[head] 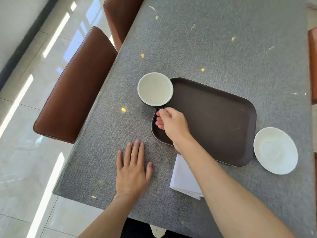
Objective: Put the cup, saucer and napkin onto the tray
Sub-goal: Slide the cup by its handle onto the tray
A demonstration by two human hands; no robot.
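Observation:
A white cup (155,89) with a dark outside hangs at the far left corner of the dark brown tray (214,121), overlapping its rim. My right hand (173,125) grips the cup's dark handle from the near side. A white saucer (275,150) lies on the table just right of the tray. A folded white napkin (183,180) lies near the tray's front edge, partly hidden under my right forearm. My left hand (133,169) rests flat on the table, fingers spread, left of the napkin.
The grey cloth-covered table (214,40) stretches away behind the tray. Two brown leather chairs (75,86) stand along its left side, with tiled floor beyond. Another brown chair edge (313,66) shows at the right.

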